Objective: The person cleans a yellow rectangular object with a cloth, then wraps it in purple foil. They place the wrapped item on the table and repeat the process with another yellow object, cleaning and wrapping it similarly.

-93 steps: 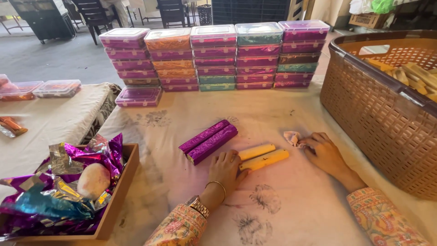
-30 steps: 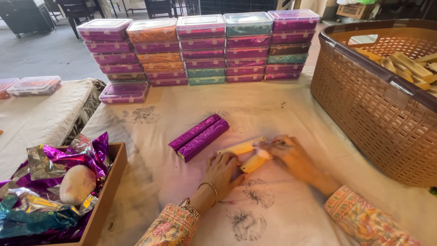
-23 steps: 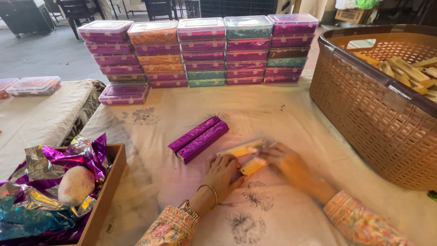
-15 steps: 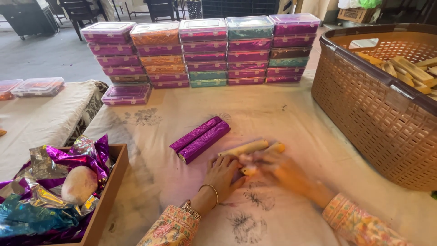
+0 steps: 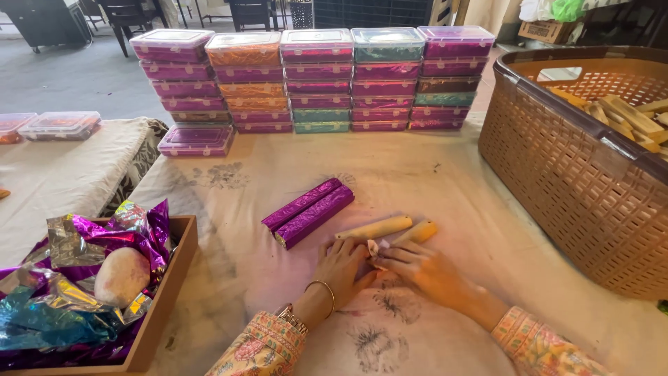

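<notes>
Your left hand (image 5: 342,263) is lying palm down on the printed cream cloth (image 5: 445,174), forearm reaching in from the lower edge, a thin bangle at the wrist. Its fingers are curling closed over the near end of a pale yellow stick (image 5: 376,228), which is lying flat and angling away past your fingertips. Your right hand (image 5: 417,268) is coming in from the lower right, also palm down, fingers pinching together on a small pale scrap (image 5: 373,247) where both hands are meeting. A second, more orange stick (image 5: 417,232) is lying just beyond your right fingertips. Just past your left fingers, two long purple foil-wrapped sticks (image 5: 309,212) are resting side by side. Well beyond your right hand, a brown woven plastic basket (image 5: 570,181) is standing.
</notes>
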